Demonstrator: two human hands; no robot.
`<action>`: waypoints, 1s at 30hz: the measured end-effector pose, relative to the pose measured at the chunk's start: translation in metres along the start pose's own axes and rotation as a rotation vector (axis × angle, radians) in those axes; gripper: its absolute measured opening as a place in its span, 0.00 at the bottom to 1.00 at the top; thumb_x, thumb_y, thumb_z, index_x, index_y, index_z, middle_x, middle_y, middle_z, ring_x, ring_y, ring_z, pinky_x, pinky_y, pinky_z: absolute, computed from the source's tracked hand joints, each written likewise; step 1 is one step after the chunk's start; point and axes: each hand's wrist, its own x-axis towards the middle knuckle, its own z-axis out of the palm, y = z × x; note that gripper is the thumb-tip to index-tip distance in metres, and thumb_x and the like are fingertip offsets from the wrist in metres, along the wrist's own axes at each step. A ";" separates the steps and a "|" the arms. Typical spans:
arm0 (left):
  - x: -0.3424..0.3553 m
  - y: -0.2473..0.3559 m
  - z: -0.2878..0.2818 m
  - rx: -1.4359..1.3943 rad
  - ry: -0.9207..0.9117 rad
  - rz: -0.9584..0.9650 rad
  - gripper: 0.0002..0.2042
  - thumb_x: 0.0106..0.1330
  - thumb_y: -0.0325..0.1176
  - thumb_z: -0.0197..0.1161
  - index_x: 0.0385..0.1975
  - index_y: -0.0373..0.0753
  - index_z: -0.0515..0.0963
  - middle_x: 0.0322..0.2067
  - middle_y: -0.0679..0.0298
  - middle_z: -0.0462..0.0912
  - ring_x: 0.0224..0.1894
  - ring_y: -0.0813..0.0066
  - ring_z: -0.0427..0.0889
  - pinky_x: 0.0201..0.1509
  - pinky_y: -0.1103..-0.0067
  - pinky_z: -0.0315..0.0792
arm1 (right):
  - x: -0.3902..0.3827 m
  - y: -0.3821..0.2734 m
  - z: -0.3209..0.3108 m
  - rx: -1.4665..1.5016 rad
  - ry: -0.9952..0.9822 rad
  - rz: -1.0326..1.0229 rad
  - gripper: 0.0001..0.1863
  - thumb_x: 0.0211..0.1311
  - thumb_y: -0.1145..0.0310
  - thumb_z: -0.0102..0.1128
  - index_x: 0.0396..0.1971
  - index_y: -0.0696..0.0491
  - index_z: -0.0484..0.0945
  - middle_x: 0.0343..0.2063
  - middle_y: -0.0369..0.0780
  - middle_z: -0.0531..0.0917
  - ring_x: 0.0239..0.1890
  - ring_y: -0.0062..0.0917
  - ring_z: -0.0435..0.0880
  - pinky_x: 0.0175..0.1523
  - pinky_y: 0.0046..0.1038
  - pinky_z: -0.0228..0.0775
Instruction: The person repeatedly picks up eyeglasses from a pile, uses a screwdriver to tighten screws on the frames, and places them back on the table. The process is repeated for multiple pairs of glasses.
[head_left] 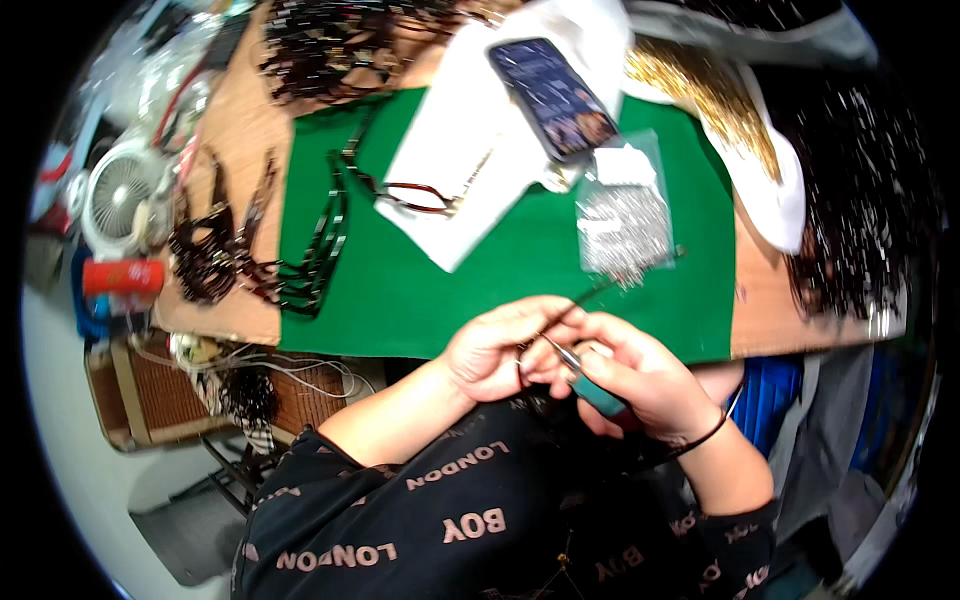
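Observation:
Just past the near edge of the green mat (400, 310), both my hands meet over my lap. My left hand (490, 345) is closed round a dark eyeglass frame (577, 304), whose thin temple sticks up to the right; the rest is mostly hidden by my fingers. A screwdriver (600, 396) with a green handle is gripped in my right hand (648, 378), its metal shaft pointing at the frame between my fingertips. Beyond them lies a clear bag of small silvery parts (628, 222), with some parts at its mouth. Another pair of glasses (418, 197) rests on white paper (440, 225).
A phone (555, 98) lies beyond the bag. Dark eyeglass frames are stacked at the left (315, 255), with a large dark pile (330, 50) at the back and another (860, 190) at the right. Gold-coloured pieces (715, 100) sit on white wrapping. A fan (125, 195) stands far left.

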 end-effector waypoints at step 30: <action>-0.031 0.189 0.016 2.825 0.967 0.678 0.11 0.48 0.20 0.57 0.33 0.36 0.74 0.45 0.53 0.73 0.50 0.54 0.69 0.55 0.70 0.64 | -0.022 -0.001 -0.061 -0.344 0.315 -0.407 0.18 0.57 0.73 0.55 0.47 0.60 0.70 0.35 0.39 0.75 0.28 0.21 0.74 0.30 0.20 0.68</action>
